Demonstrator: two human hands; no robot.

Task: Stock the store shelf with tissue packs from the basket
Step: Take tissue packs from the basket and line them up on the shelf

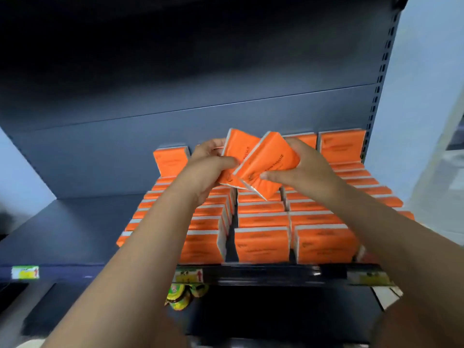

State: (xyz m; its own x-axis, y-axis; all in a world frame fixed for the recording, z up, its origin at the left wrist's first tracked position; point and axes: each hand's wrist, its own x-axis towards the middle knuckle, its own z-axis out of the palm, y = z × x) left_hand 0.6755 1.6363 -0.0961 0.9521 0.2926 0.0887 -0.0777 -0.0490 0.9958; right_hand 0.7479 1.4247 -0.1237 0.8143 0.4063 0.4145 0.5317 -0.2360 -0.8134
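Under the front rail (276,272), yellow-green packets (180,296) lie on a lower level. Beyond the rail, orange tissue packs (262,243) stand upright in tight rows on the right part of the shelf (75,227). Above those rows, the left hand (208,172) grips a tilted pack (238,146) and the right hand (303,169) grips a second pack (268,169) that overlaps it, with the dark back panel (175,109) behind.

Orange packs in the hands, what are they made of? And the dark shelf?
The orange packs look like thin, slightly shiny plastic film around soft tissue: it wrinkles where the left hand and right hand grip, and white edges show. The shelf looks like painted metal, matt dark blue-grey, with flat thin panels and punched slots up its side post; probably, not certainly.
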